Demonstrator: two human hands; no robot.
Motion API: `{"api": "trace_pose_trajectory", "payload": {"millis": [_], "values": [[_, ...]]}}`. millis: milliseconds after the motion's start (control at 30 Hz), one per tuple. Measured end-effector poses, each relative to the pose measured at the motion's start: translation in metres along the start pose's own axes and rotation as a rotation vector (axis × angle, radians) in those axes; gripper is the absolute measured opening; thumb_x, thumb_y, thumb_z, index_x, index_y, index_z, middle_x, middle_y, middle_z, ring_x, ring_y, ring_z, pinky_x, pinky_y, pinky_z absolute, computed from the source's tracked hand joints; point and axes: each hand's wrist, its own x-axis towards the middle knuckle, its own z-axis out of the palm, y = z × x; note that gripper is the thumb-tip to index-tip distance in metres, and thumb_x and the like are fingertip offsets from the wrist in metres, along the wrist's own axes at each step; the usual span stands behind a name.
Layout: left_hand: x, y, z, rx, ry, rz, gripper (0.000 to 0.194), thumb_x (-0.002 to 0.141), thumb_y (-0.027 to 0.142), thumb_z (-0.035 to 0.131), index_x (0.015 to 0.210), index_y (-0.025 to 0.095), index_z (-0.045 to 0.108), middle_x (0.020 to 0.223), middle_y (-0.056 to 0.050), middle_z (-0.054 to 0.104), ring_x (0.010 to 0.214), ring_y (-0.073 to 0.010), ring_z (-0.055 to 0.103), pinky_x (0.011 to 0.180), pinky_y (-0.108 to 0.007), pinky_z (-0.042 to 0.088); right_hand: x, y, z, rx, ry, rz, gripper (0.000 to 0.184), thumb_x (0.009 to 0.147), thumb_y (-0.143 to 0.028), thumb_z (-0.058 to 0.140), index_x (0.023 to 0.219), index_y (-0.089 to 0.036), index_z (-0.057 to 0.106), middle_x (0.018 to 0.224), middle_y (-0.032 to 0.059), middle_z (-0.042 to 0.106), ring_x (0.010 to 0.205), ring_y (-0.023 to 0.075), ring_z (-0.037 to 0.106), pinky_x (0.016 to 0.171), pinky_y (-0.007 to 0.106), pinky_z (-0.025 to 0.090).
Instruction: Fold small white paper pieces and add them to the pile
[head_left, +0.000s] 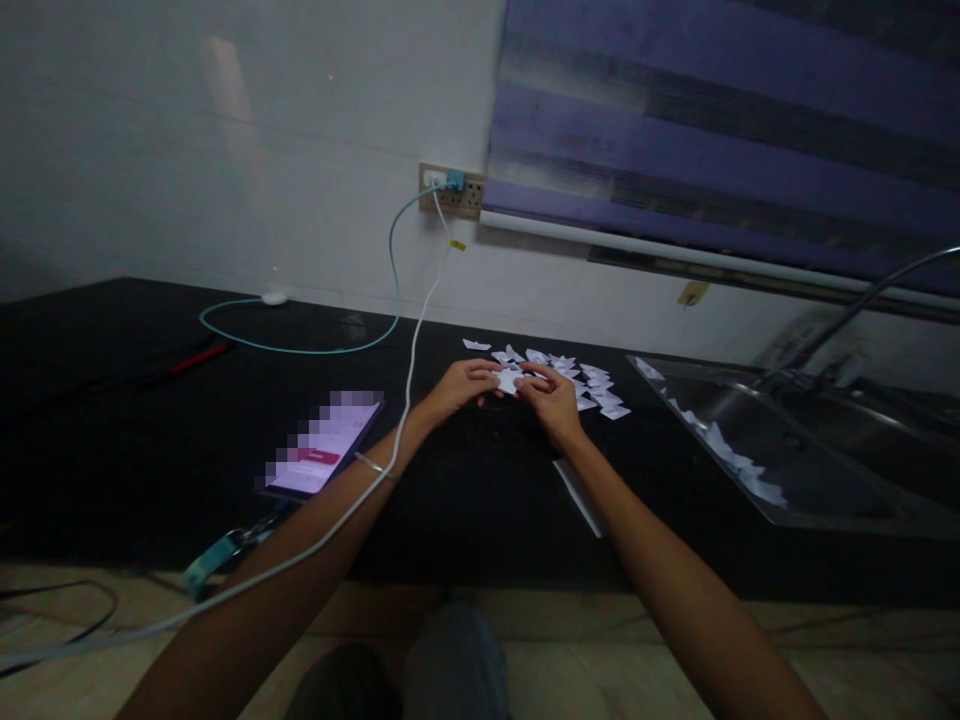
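Note:
Between my two hands is a small white folded paper, shaped much like the little boats around it. My left hand pinches its left edge with thumb and fingers. On the opposite side, my right hand grips it the same way. Several white paper boats lie in rows just behind and to the right of my right hand. One more paper boat sits apart at the back left. A narrow white paper strip lies beside my right forearm, partly covered by it.
A lit phone with a teal strap lies left of my left arm. A white cable crosses that arm from the wall socket. More folded papers line the left edge of the steel sink. A red pen-like object lies far left.

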Motion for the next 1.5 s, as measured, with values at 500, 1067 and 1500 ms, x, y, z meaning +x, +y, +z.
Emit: {"api": "trace_pose_trajectory", "payload": {"millis": [500, 1067, 1500], "values": [[-0.005, 0.011, 0.006, 0.128, 0.081, 0.078, 0.033, 0.081, 0.036, 0.074, 0.106, 0.014, 0.077, 0.081, -0.008, 0.078, 0.064, -0.0136, 0.067, 0.049, -0.022, 0.039, -0.002, -0.001, 0.009, 0.22, 0.108, 0.124, 0.035, 0.054, -0.032, 0.092, 0.082, -0.019, 0.077, 0.082, 0.0041, 0.078, 0.077, 0.022, 0.074, 0.083, 0.041, 0.064], [-0.002, 0.005, 0.002, 0.17, 0.115, 0.214, 0.032, 0.08, 0.029, 0.076, 0.108, 0.014, 0.079, 0.091, -0.011, 0.081, 0.071, -0.0177, 0.071, 0.066, -0.029, 0.056, -0.004, -0.003, 0.008, 0.251, 0.016, 0.163, 0.034, 0.06, -0.031, 0.091, 0.089, -0.019, 0.079, 0.092, 0.0066, 0.079, 0.084, 0.0218, 0.075, 0.092, 0.046, 0.064], [-0.008, 0.014, 0.004, 0.137, 0.085, 0.242, 0.015, 0.079, 0.028, 0.074, 0.086, 0.015, 0.075, 0.068, -0.004, 0.075, 0.065, -0.0164, 0.07, 0.063, -0.026, 0.052, -0.002, -0.002, 0.008, 0.069, 0.034, 0.024, 0.022, 0.062, -0.032, 0.086, 0.082, -0.022, 0.083, 0.077, 0.0041, 0.078, 0.071, 0.0217, 0.073, 0.08, 0.041, 0.06]]}}
